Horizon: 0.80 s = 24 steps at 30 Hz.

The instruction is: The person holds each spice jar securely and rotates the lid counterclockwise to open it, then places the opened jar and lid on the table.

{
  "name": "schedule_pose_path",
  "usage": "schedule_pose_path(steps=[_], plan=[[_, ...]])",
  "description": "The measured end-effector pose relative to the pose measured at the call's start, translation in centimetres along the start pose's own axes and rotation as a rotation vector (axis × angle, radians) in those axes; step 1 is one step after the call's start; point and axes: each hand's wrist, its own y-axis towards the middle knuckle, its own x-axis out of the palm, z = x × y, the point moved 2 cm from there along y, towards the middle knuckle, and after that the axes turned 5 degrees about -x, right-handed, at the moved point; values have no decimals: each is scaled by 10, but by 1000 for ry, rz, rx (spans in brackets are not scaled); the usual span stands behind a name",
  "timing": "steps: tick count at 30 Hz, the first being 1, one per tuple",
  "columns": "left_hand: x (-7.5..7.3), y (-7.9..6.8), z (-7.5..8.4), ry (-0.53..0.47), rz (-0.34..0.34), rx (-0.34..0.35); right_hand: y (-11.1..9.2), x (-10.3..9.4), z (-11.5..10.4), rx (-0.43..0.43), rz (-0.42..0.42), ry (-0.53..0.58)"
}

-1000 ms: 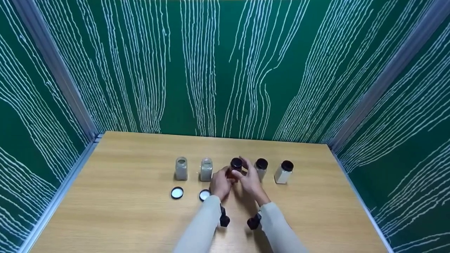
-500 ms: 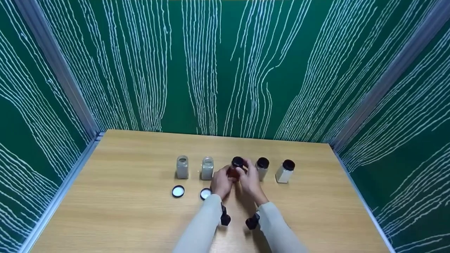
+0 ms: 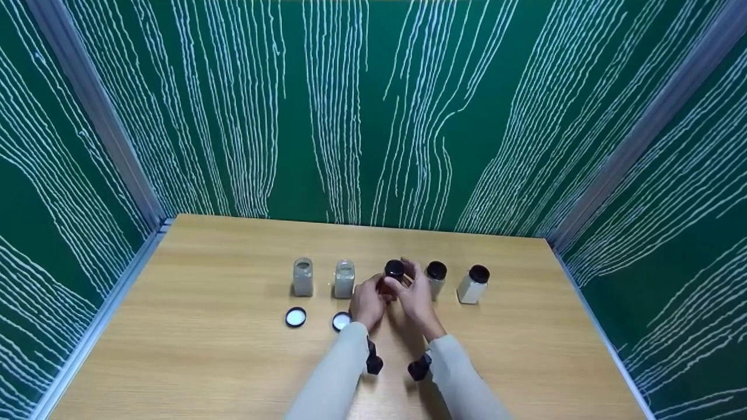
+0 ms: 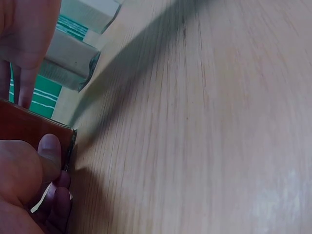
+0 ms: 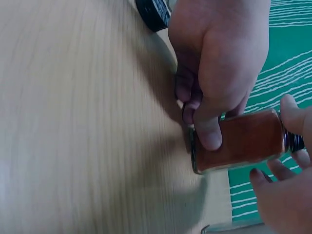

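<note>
A square glass jar of reddish-brown powder [image 5: 251,139] stands upright on the table in the head view, topped by a black screw lid [image 3: 394,268]. My left hand [image 3: 367,303] grips its lower part, the thumb [image 5: 210,134] pressed flat on one face and the fingers round the base. Up at the neck, my right hand [image 3: 415,300] holds the lid between thumb and fingers; the right wrist view shows these fingers [image 5: 280,170] curved about the lid, partly out of frame.
To the left stand two uncapped jars [image 3: 303,280] [image 3: 344,281] of pale powder, with upturned black lids [image 3: 296,317] [image 3: 341,321] in front. Two capped jars [image 3: 436,280] [image 3: 471,286] stand to the right, the nearer close beside my right hand. Green walls border the wooden table [image 3: 233,350].
The fingers and thumb of my right hand shift round the lid, drawing in and then spreading again. My left hand keeps its grip and the jar stays in place.
</note>
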Motion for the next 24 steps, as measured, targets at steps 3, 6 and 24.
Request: schedule_pose_path(steps=[3, 6, 24], plan=[[1, 1, -1, 2, -5, -11, -1, 2, 0, -11, 63, -9], [2, 2, -2, 13, -6, -16, -2, 3, -1, -26, 88, -17], [1, 2, -2, 5, -26, 5, -2, -1, -3, -79, -70, -85]])
